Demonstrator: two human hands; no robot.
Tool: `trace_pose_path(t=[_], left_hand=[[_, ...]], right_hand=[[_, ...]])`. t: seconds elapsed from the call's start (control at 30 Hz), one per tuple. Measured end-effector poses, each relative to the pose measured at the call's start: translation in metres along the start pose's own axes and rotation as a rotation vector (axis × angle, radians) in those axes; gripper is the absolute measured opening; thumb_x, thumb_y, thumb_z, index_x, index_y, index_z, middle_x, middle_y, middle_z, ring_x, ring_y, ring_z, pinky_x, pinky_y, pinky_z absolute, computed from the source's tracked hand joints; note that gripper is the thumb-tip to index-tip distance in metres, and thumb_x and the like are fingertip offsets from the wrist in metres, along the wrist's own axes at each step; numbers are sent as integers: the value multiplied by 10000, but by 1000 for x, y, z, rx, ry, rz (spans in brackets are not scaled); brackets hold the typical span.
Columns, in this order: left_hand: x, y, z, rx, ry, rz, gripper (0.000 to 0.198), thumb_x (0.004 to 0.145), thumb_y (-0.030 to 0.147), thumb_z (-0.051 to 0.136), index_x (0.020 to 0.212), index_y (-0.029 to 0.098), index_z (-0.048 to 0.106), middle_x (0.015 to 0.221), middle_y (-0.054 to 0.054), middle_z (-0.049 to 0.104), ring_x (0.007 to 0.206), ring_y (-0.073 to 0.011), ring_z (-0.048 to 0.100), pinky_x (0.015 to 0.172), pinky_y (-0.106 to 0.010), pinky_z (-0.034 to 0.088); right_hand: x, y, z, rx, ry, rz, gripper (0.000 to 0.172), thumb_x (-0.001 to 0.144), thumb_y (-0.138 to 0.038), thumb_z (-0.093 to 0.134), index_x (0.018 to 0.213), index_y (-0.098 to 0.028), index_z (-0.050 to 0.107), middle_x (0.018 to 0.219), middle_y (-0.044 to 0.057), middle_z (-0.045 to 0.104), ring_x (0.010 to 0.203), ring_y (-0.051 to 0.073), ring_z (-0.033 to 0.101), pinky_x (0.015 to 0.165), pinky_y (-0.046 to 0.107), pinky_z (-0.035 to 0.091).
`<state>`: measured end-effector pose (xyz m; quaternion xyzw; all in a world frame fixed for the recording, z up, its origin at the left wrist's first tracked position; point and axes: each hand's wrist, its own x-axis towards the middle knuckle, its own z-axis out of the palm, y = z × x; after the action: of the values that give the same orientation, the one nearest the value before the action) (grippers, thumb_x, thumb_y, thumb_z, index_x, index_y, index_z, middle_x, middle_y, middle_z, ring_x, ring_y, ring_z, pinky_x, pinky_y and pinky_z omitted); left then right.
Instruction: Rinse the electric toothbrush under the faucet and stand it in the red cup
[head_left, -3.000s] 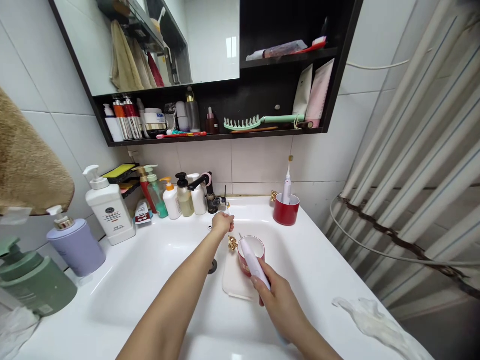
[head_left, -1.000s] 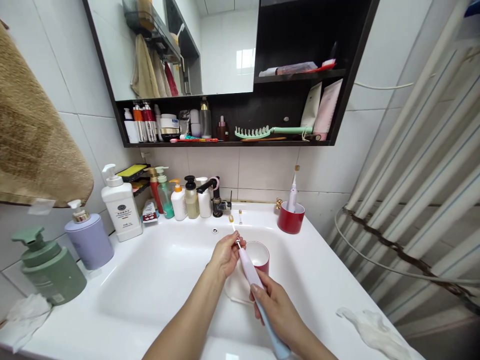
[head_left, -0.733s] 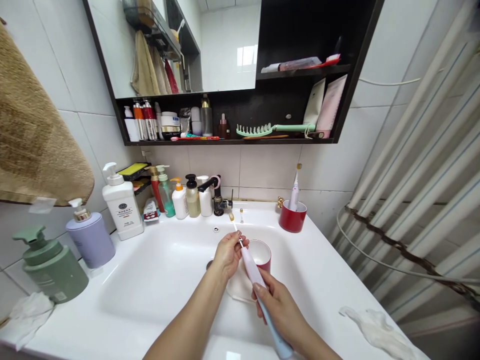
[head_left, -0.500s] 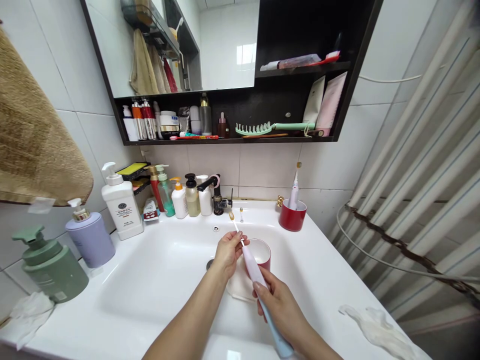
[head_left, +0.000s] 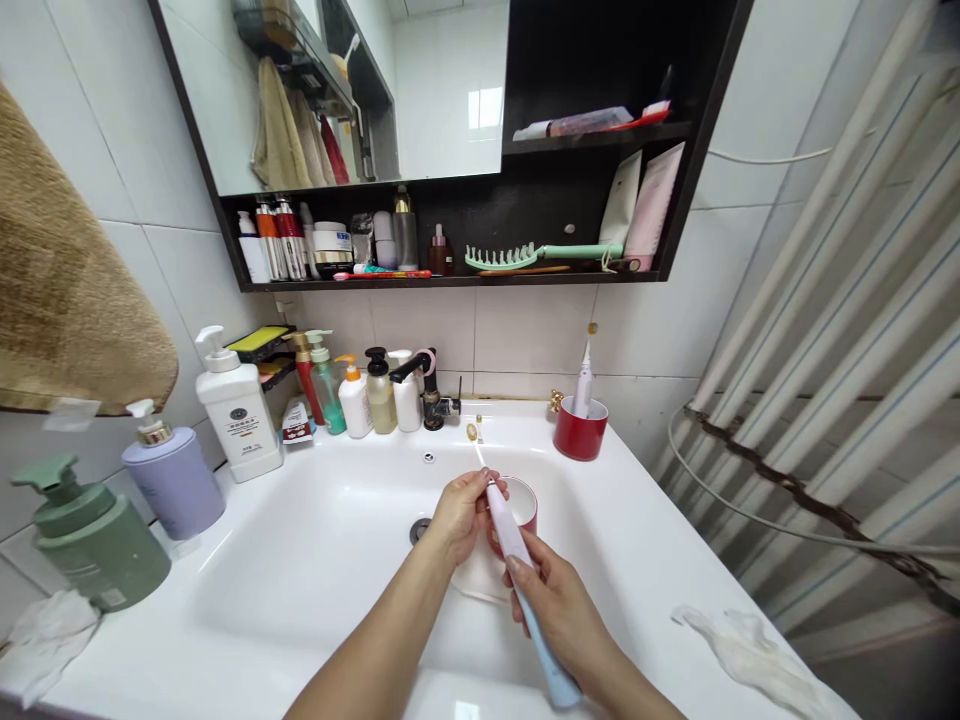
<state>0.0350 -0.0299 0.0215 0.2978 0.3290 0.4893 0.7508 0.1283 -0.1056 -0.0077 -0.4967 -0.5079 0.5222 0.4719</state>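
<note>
A pink-to-blue electric toothbrush (head_left: 507,522) slants over the sink, its brush head (head_left: 472,433) pointing toward the faucet. My right hand (head_left: 559,598) is wrapped round the handle. The fingers of my left hand (head_left: 459,512) pinch the white neck where the head meets the handle. Below the hands, a red cup (head_left: 529,505) with a white inside stands in the sink, partly hidden by the toothbrush. Beside it lies an off-white cloth (head_left: 478,578), largely covered by my hands.
A black faucet (head_left: 431,392) rises behind the white sink (head_left: 315,520). Several pump bottles, among them a white one (head_left: 238,420), line the left and back. Another red cup (head_left: 580,436) holds a second toothbrush (head_left: 584,385). A crumpled wipe (head_left: 754,655) lies on the right counter.
The brush head has turned, showing its bristle end more broadly, and tipped slightly right. Both hands keep their hold on the toothbrush. The view has shifted a little.
</note>
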Motion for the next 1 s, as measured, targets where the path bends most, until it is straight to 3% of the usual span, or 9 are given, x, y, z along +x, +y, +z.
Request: trace_pose_path(t=[0.83, 1.0], left_hand=[[-3, 0, 1, 179, -85, 16, 194, 584, 293, 522, 656, 114, 508, 601, -22, 530, 527, -74, 459, 512, -194, 343], [-5, 2, 3, 205, -112, 21, 215, 571, 321, 528, 639, 119, 500, 589, -19, 522, 524, -78, 455, 511, -198, 337]], right_hand=[[-1, 4, 0, -55, 45, -61, 415, 711, -358, 372, 1085, -183, 340, 607, -22, 445, 413, 61, 406, 384, 196, 327], [-3, 0, 2, 37, -21, -27, 402, 709, -387, 364, 1048, -172, 368, 613, -19, 435, 399, 54, 391, 370, 195, 324]])
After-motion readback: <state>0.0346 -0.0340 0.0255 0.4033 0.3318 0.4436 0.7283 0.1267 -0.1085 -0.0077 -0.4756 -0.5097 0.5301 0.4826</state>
